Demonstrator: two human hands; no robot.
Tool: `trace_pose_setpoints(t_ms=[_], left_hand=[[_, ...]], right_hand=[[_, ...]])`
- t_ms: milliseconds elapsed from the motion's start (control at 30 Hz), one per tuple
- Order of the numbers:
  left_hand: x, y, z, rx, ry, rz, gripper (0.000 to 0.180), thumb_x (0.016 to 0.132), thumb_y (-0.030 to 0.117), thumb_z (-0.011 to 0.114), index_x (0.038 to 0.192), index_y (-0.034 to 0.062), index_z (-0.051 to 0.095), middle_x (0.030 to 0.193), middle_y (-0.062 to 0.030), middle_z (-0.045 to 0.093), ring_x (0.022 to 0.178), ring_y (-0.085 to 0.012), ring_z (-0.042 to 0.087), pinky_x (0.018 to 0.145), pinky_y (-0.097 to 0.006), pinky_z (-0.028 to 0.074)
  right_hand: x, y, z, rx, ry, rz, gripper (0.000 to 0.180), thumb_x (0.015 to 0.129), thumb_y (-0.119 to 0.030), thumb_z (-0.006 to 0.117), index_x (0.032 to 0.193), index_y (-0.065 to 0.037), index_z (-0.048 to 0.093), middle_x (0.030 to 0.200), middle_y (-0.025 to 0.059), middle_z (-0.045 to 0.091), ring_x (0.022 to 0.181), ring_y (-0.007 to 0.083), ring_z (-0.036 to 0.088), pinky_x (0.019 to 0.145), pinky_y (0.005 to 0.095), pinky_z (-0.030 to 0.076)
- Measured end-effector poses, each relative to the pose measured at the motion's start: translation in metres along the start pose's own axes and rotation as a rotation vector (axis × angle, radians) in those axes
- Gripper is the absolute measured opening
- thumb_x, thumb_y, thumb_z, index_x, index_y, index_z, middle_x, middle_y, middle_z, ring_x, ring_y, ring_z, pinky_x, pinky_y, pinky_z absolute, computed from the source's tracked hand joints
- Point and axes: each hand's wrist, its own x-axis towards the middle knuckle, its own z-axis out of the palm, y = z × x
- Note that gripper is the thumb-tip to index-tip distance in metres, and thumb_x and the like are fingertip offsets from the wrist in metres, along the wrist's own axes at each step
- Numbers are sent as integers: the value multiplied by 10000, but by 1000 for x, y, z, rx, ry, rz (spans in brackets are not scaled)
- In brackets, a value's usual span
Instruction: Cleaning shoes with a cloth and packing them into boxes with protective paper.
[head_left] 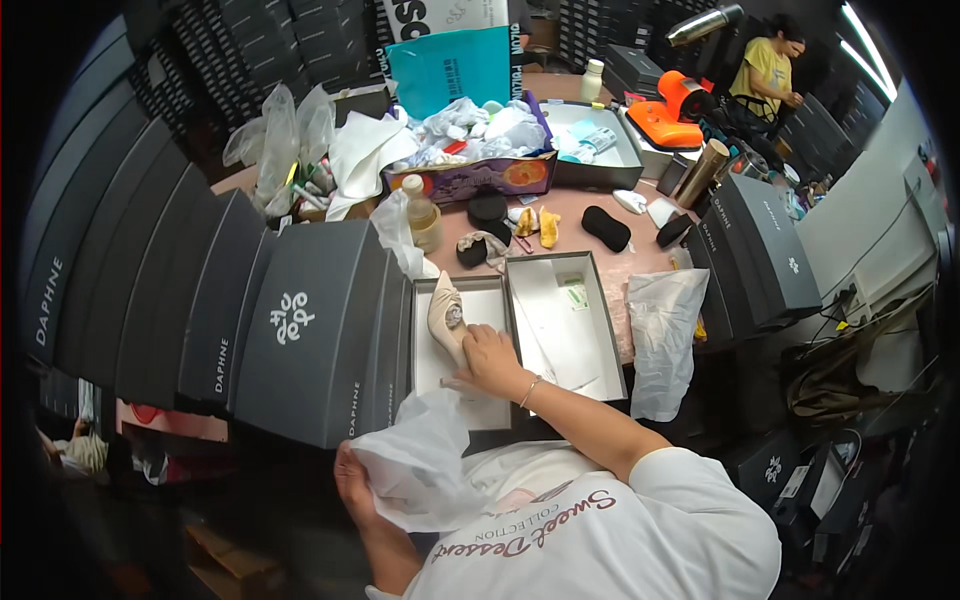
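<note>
A beige pointed shoe (444, 312) with a decoration on its upper lies toe away from me over the left open shoebox part (425, 360). My right hand (490, 360) is closed round the heel end of that shoe, hiding it. Lower left, my left hand (355, 482) grips a crumpled translucent white bag (420, 465), whose upper part reaches the near end of the box. Beside the shoe, to the right, lies the other open box part (600, 340), white inside, with a small green-and-white packet (576, 297) in it.
Dark grey shoeboxes (310, 330) stand in a row on the left, and more boxes (765, 250) on the right. A white bag (665, 340) hangs over the table's right edge. Behind are a carton of crumpled paper (500, 175), bottles (424, 220) and an orange tape dispenser (670, 125). A person (765, 75) works far right.
</note>
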Motion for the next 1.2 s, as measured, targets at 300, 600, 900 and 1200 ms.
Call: trace_pose_setpoints(t_ms=[300, 600, 900, 1200], left_hand=[[48, 13, 71, 106, 131, 309, 243, 963, 297, 567, 939, 56, 583, 940, -19, 577, 915, -120, 565, 795, -254, 471], [130, 0, 195, 875, -443, 1402, 145, 828, 49, 647, 969, 48, 615, 814, -131, 626, 711, -321, 628, 603, -364, 498], [209, -19, 234, 807, -137, 1158, 139, 898, 160, 628, 945, 30, 642, 775, -135, 602, 605, -307, 578, 554, -392, 451], [107, -54, 216, 648, -643, 817, 99, 844, 70, 684, 933, 34, 662, 740, -94, 587, 586, -186, 550, 527, -284, 421]], right_hand=[[6, 11, -1, 930, -27, 254, 470, 768, -257, 700, 1089, 39, 526, 1094, 201, 553, 914, 298, 618, 793, 364, 527], [-130, 89, -160, 1808, 280, 92, 722, 895, -544, 445, 1401, -36, 356, 1307, 183, 479, 793, 289, 613, 400, 315, 518], [-202, 53, -227, 1654, 238, -36, 697, 687, -346, 778, 1115, 145, 528, 867, 216, 620, 639, 330, 656, 547, 418, 569], [-125, 22, -199, 1386, -74, 137, 649, 852, -364, 619, 1325, 40, 433, 1007, 121, 622, 792, 161, 645, 682, 302, 518]])
